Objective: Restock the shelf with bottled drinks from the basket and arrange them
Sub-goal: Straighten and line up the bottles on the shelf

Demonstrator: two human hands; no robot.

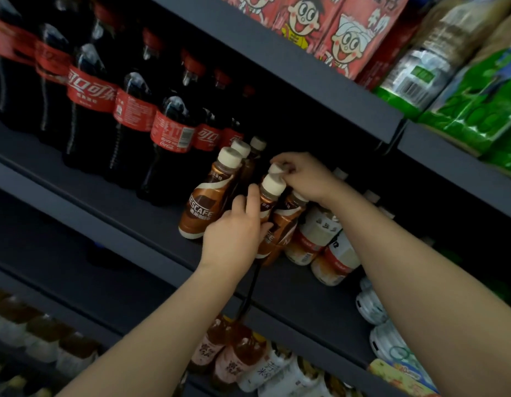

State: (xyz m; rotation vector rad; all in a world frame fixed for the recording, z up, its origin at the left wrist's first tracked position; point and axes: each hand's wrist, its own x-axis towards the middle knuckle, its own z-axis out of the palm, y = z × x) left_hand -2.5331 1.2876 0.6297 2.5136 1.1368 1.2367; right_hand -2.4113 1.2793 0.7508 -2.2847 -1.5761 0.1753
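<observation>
Brown Nescafe coffee bottles with cream caps stand on the dark middle shelf (pixel 151 213). My left hand (pixel 234 233) grips the body of one front bottle (pixel 270 196), fingers curled round it. My right hand (pixel 303 176) pinches the cream cap of the bottle (pixel 288 219) just behind and to the right of it. A row of the same bottles (pixel 204 202) stands to the left, running back into the shelf. The basket is out of view.
Tall cola bottles (pixel 168 138) fill the shelf to the left. White-and-red milk tea bottles (pixel 320 236) stand to the right. Red cartoon cartons (pixel 343 38) and green packs (pixel 477 104) sit on the shelf above. Tea bottles (pixel 240 356) line the shelf below.
</observation>
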